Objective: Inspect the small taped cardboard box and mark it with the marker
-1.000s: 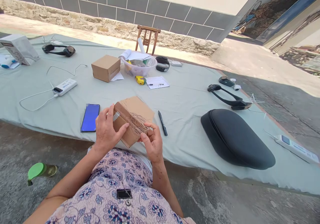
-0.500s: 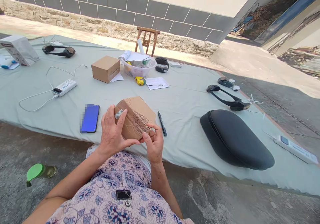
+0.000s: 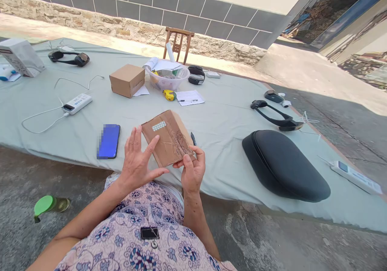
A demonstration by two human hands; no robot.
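A small brown cardboard box (image 3: 168,138) with a strip of tape and scribbled marks is held above the near edge of the cloth-covered table (image 3: 223,117). My right hand (image 3: 192,171) grips its near right corner from below, thumb on top. My left hand (image 3: 137,161) rests against the box's left side with fingers stretched out and spread. A black pen (image 3: 192,138) lies just behind the box, partly hidden. A blue phone (image 3: 109,140) lies flat to the left of my left hand.
On the table: a black padded case (image 3: 284,165) at right, black headsets (image 3: 273,115), a second cardboard box (image 3: 127,80), a plastic bowl (image 3: 169,79), a yellow tape measure (image 3: 169,95), a power bank with cable (image 3: 76,103). A green-capped bottle (image 3: 48,205) lies on the ground.
The box has been turned so its taped, scribbled face now points up and flatter. My left hand's fingers spread open against it; my right hand shifted under its right corner.
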